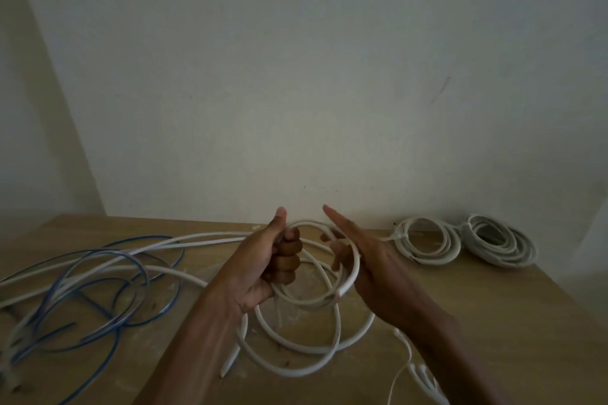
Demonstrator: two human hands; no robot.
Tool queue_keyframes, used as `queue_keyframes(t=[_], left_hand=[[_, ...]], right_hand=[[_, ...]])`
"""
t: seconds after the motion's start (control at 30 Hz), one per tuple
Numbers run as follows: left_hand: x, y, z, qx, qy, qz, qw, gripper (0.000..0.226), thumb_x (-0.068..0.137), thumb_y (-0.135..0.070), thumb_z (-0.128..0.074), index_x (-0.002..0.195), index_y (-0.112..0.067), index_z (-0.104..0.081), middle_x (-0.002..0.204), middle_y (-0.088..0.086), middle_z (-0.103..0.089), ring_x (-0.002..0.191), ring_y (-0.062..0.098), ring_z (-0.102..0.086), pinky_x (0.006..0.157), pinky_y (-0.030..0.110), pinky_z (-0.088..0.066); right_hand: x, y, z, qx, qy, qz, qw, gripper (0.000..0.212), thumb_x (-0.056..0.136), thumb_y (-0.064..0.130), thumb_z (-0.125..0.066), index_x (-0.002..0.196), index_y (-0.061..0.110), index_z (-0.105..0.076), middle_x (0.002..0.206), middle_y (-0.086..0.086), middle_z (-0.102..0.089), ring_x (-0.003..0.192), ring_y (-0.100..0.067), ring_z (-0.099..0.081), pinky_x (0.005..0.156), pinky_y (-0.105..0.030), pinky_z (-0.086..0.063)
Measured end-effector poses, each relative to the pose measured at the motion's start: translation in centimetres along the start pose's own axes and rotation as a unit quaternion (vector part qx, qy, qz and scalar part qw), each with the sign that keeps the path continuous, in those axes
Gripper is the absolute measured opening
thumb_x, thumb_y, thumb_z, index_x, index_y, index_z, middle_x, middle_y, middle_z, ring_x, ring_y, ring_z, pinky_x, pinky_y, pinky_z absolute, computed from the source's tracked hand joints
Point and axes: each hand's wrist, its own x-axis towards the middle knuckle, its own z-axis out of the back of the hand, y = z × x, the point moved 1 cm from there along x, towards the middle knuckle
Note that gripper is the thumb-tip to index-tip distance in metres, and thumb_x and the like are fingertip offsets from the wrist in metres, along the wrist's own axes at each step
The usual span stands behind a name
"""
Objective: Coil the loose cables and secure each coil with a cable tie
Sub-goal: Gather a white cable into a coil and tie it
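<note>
1. Done so far: two tied coils of white round cable lie just beyond the right hand [365,260], side by side. A white band shows on the left edge of the nearer coil [424,242]. The farther coil [500,240] seems banded too, though it is blurred.
2. In progress: a third thick white cable [357,260] is partly coiled between the hands. The left hand [263,263] is clenched round a bunch of its loops, thumb up. The right hand is released, fingers mostly straight, with the top loop lying across it.
3. Left to do, as I judge it: gather the loops sagging below both hands onto the light wooden tabletop [493,322], then tie them. The thin blue cable [131,276], left of the left hand, lies sprawled and uncoiled. A thin white lead [405,368] runs under the right forearm.
4. Count: two finished coils, one white cable in hand, one blue cable, one thin lead. White lengths trail leftward, but I cannot tell whose. No loose ties are visible.
</note>
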Motion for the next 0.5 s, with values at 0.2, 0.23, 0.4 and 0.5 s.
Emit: queue_keyframes(t=[0.2, 0.23, 0.4, 0.5], left_hand=[[0.0, -1.0, 0.5, 0.029, -0.005, -0.038, 0.999, 0.046, 0.105, -0.047, -0.037, 0.067, -0.021, -0.038, 0.056, -0.008, -0.016, 0.035, 0.001, -0.015, 0.030, 0.013, -0.017], [0.0, -1.1, 0.5, 0.042, -0.009, -0.046, 0.998, 0.046, 0.105, -0.046, -0.038, 0.067, -0.021, -0.038, 0.056, -0.008, -0.016, 0.035, 0.002, -0.015, 0.030, 0.012, -0.017], [-0.4, -1.1, 0.2, 0.099, -0.016, -0.079, 0.992, 0.044, 0.104, -0.048, -0.039, 0.069, -0.021, -0.041, 0.060, -0.006, -0.017, 0.040, 0.004, -0.015, 0.035, 0.016, -0.014], [-0.4, -0.9, 0.2, 0.102, -0.009, -0.076, 0.992, 0.044, 0.105, -0.049, -0.036, 0.071, -0.021, -0.041, 0.060, -0.007, -0.017, 0.040, 0.003, -0.015, 0.035, 0.017, -0.014]], right_hand=[[0.1, 0.3, 2.3, 0.309, 0.121, -0.091, 0.939, 0.049, 0.106, -0.002, -0.029, 0.148, 0.016, -0.046, 0.141, -0.002, -0.061, 0.128, -0.021, -0.060, 0.102, -0.039, -0.053], [0.2, 0.5, 2.7, 0.379, 0.119, -0.128, 0.909, 0.046, 0.107, 0.003, -0.027, 0.145, 0.015, -0.051, 0.138, -0.004, -0.063, 0.126, -0.025, -0.061, 0.099, -0.040, -0.055], [-0.1, 1.5, 1.9, 0.324, 0.087, -0.147, 0.930, 0.049, 0.102, 0.046, -0.036, 0.129, 0.014, -0.061, 0.111, -0.009, -0.073, 0.097, -0.029, -0.072, 0.075, -0.037, -0.058], [0.3, 1.6, 0.9, 0.262, 0.061, -0.121, 0.956, 0.028, 0.097, 0.030, -0.054, 0.114, 0.012, -0.067, 0.090, -0.012, -0.073, 0.079, -0.031, -0.071, 0.063, -0.031, -0.057]])
